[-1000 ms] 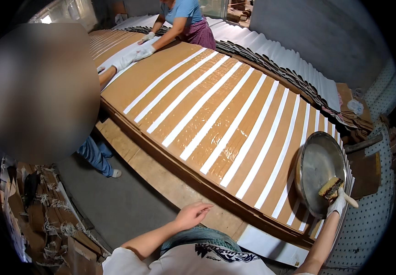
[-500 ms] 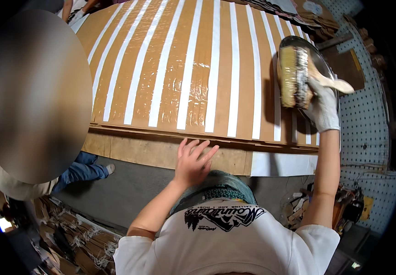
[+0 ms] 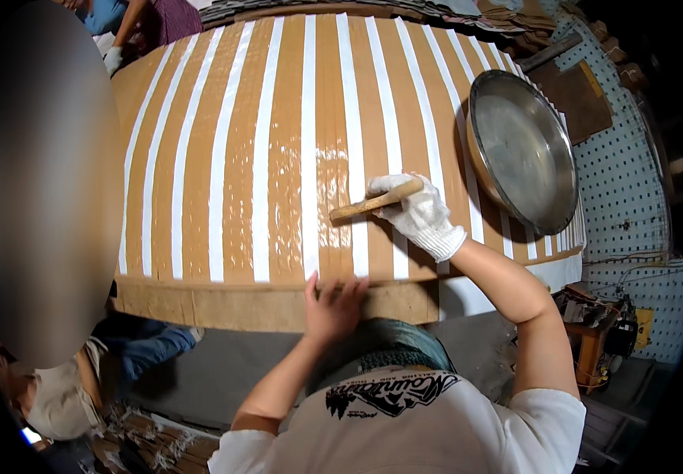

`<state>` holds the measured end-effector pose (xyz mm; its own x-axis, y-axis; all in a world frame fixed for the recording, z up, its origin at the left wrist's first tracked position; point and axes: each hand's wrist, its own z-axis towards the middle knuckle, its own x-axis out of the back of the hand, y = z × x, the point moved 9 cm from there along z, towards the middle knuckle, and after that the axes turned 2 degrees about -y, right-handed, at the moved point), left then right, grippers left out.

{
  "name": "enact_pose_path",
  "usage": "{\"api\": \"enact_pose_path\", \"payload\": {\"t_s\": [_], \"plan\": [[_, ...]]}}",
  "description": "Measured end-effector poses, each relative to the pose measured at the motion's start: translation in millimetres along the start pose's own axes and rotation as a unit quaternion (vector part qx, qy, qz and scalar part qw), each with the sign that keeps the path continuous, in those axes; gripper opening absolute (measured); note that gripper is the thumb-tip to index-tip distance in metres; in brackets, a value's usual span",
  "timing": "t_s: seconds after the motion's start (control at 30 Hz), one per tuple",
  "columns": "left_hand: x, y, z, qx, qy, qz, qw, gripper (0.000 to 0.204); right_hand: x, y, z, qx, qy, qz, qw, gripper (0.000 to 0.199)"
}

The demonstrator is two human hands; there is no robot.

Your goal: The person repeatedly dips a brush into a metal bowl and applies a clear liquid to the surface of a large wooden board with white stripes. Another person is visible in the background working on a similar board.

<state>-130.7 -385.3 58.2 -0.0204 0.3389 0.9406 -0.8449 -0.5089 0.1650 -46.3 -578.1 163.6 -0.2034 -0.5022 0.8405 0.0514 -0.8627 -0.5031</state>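
Now right hand (image 3: 420, 212) fisted round brush handle (image 3: 375, 201) — left hand (image 3: 332, 304) spread on board edge (image 3: 278, 304).

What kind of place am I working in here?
Most likely a small cardboard or paper-goods workshop. A wide table is covered with brown strips being wetted by a wooden-handled brush in the gloved right hand, a metal basin stands alongside, and a pegboard wall is on the right.

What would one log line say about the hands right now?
right hand: gloved, gripping wooden brush handle over wet striped cardboard sheets | left hand: bare, flat on board edge | metal pan: beside
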Motion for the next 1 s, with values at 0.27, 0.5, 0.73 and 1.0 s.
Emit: {"api": "enact_pose_path", "payload": {"t_s": [0.27, 0.5, 0.73, 1.0], "plan": [[-15.6, -7.0, -12.1, -0.102, 0.042, 0.088, 0.990, 0.048, 27.8, 103.0, 154.2, -0.212, 0.003, -0.027, 0.977, 0.055], [-22.5, -7.5, -17.9, -0.170, 0.046, 0.185, 0.967, 0.044, 35.2, 219.7, 302.3, -0.219, 0.056, -0.064, 0.972, 0.052], [-26.5, -0.6, -7.9, -0.214, -0.083, 0.170, 0.958, 0.055, 45.9, 275.5, 393.9, -0.184, 0.110, -0.146, 0.966, 0.056], [-20.7, -9.4, -7.3, -0.148, 0.038, 0.152, 0.976, 0.048, 29.6, 302.1, 383.6, -0.240, 0.141, -0.174, 0.945, 0.045]]}}
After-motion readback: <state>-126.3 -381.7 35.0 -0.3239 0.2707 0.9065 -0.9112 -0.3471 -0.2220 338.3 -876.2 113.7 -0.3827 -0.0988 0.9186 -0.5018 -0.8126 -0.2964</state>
